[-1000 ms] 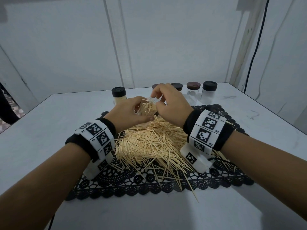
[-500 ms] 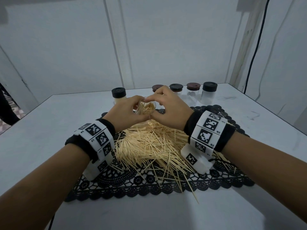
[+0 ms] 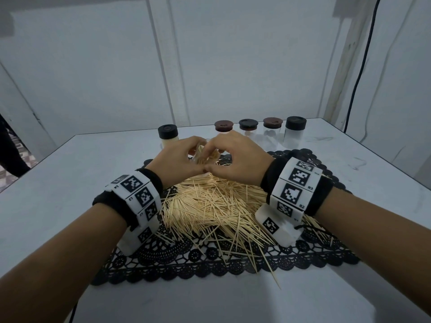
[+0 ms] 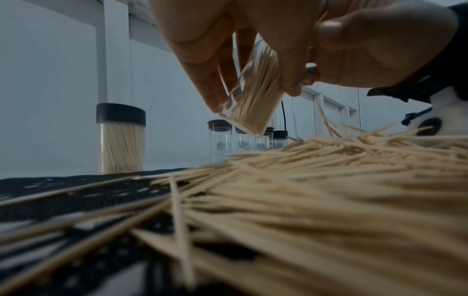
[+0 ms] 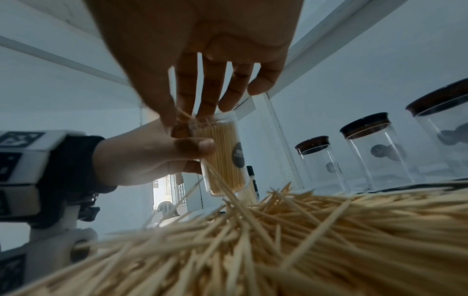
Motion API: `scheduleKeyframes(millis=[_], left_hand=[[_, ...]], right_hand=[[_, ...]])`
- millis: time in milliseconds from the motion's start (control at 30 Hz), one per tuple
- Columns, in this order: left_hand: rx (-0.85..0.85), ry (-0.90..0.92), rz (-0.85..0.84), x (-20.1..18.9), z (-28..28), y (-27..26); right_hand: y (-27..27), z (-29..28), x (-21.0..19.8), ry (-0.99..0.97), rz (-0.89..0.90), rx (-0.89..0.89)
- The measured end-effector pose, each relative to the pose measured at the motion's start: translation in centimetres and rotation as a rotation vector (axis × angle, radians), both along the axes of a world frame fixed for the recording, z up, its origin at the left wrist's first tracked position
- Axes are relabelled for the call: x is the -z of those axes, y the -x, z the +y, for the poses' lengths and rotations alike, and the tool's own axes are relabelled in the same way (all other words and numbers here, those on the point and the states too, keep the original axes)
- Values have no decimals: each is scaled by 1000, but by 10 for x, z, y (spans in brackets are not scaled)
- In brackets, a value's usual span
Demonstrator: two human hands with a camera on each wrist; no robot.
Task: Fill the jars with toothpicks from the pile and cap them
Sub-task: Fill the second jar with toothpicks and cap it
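Jar [image 4: 253,96] in left hand [image 3: 179,159], uncapped.

White table [image 3: 70,173] in a corner of pale panel walls [image 3: 245,66]. Vertical seam strips on the back wall, wooden post [image 3: 345,59] at right with a black cable [image 3: 363,57] hanging beside it. Dark opening at far left. Light flat and dim.

Held jar [image 3: 205,157] mostly hidden behind hands in head view; near toothpicks [image 4: 303,230] blurred.
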State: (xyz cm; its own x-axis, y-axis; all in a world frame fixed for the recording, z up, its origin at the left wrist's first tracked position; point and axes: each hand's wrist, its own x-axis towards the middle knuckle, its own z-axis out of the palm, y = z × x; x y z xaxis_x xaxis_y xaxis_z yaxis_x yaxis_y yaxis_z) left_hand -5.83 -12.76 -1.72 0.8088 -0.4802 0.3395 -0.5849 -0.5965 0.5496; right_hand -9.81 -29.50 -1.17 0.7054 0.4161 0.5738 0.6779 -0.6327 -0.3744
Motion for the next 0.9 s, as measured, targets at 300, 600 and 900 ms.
scheduleKeyframes(millis=[300,600,900], left_hand=[[39,18,-28,-2,-1,0],[56,159,-131,2,-1,-4],[69,124,-255,3,2,-8]], right_hand=[[-4,-7,-2,-271,26,137],[-11,2,9,-183,-214,166],[-10,5,12,-22,-146,154]])
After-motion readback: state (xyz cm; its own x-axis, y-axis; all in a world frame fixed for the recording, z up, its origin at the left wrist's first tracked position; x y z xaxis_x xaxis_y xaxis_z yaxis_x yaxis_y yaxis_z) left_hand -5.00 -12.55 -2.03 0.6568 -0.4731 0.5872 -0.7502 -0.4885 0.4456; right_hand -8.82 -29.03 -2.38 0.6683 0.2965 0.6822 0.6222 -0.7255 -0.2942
